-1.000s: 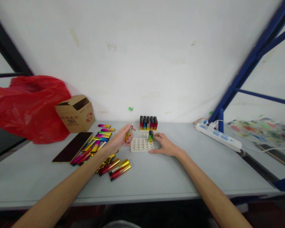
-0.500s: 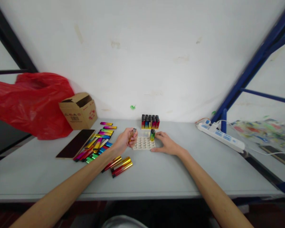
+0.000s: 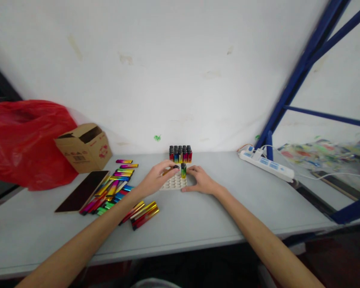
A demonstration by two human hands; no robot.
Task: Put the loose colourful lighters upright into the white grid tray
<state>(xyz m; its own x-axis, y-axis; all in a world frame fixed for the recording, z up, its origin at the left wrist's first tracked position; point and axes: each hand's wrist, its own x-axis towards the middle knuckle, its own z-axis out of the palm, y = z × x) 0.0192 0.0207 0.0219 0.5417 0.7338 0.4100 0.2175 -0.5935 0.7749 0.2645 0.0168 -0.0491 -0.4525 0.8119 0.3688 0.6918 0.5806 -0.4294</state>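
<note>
My left hand (image 3: 156,177) is closed round a lighter (image 3: 171,171) with a dark top, which lies tilted over the left part of a white tray (image 3: 175,185) with rows of holes. One green and yellow lighter (image 3: 183,171) stands upright in the tray's far right corner. My right hand (image 3: 201,181) holds the tray's right side, thumb at the near corner and fingertips at the far one, close to that standing lighter. Many loose shiny lighters (image 3: 112,190) lie left of my left hand. Several more (image 3: 145,214) lie nearer the table's front edge.
A block of upright lighters (image 3: 180,154) stands behind the tray near the wall. To the left are a dark flat tablet-like panel (image 3: 82,192), a cardboard box (image 3: 85,150) and a red plastic bag (image 3: 33,140). A white power strip (image 3: 267,166) lies at the right.
The lighter in my left hand has gone from upright to tilted, and that hand now reaches over the tray. My right hand stays by the tray. The whole view has shifted and turned slightly.
</note>
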